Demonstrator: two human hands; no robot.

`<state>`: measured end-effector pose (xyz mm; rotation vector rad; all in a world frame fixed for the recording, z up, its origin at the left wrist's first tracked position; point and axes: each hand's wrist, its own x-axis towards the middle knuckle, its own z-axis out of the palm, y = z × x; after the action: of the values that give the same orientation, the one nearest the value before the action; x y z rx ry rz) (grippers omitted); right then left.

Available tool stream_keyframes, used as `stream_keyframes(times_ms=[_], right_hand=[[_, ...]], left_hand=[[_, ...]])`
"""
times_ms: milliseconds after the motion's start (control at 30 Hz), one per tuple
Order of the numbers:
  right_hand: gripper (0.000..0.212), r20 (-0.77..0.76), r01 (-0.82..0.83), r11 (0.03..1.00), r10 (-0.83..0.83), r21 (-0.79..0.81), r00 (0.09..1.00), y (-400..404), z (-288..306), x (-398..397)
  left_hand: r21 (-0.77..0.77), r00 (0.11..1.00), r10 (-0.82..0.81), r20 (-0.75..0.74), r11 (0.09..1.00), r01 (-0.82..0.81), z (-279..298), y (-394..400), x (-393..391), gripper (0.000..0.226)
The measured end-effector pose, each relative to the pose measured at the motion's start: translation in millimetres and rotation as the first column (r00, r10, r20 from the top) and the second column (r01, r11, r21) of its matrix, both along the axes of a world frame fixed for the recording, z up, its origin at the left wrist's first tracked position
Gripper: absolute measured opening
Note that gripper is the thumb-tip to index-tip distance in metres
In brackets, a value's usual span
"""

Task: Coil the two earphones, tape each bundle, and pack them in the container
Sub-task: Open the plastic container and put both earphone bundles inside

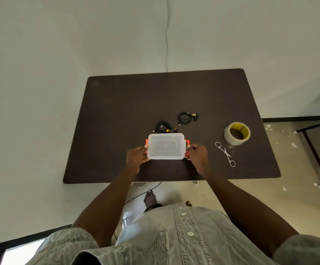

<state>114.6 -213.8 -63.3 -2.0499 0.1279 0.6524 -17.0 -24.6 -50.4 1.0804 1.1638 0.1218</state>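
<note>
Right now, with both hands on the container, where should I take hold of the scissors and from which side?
Take the scissors at the crossing of the arms, from above. They lie flat and closed on the table, rings at each end, so a pinch across the narrow middle should balance them. The right hand is nearer; the tape roll sits just beyond.

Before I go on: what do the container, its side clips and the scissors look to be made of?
Container: frosted, translucent plastic, going by its milky matte lid with a moulded raised panel. Side clips: opaque orange-red plastic, probably, with an even colour. Scissors: apparently bare metal, thin and silvery from blades to finger loops, with pale glints against the dark table.
</note>
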Motion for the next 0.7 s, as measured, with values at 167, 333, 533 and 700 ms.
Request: stream_keyframes(times_ms=[167,333,533,700], right_hand=[[0.021,-0.056,-0.023,0.999,0.020,-0.038,0.998,5,0,6],[0.021,-0.080,-0.031,0.996,0.025,-0.083,0.996,8,1,10],[0.019,-0.085,-0.022,0.993,0.012,-0.114,0.996,6,1,11],[0.021,-0.084,0.010,0.995,-0.019,-0.104,0.996,6,-6,12]], left_hand=[[0.041,0.992,0.062,-0.107,0.997,-0.058,-13,2,-3,0.027],[0.720,0.820,-0.416,-0.393,0.415,0.556,-10,6,0,0.091],[0.539,0.303,-0.618,-0.725,-0.235,0.809,0,9,30,0.114],[0.746,0.569,-0.684,-0.457,0.054,0.664,6,15,11,0.104]])
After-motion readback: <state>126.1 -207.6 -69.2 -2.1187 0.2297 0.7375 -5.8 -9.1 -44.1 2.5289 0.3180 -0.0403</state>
